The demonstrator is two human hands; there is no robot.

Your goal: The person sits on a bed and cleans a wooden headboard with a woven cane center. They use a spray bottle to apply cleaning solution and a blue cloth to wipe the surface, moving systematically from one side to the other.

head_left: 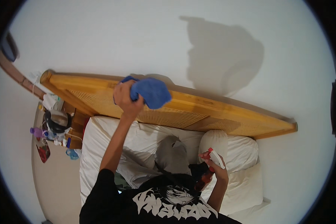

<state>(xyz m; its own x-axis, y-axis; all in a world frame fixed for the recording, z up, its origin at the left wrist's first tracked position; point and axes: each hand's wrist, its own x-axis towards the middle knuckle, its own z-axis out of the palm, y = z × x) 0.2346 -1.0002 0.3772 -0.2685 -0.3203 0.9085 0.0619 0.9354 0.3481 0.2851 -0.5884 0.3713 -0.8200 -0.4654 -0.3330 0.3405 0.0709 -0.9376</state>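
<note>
My left hand (126,98) is closed around a bunched blue cloth (151,92). The cloth lies against the top rail of a wooden headboard (190,100) with woven cane panels, left of its middle. Lower down on the right, over the bed, my right hand (219,168) grips a spray bottle (205,180) with a dark red body and a white and red trigger head. Part of the bottle is hidden by my fingers. A dark item under the bottle is too unclear to name.
White pillows (246,183) and a white sheet (97,149) cover the bed below the headboard. At the left, a wooden nightstand (77,125) carries a black and grey helmet-like object (58,121) and several small items. A white wall (145,41) rises behind the headboard.
</note>
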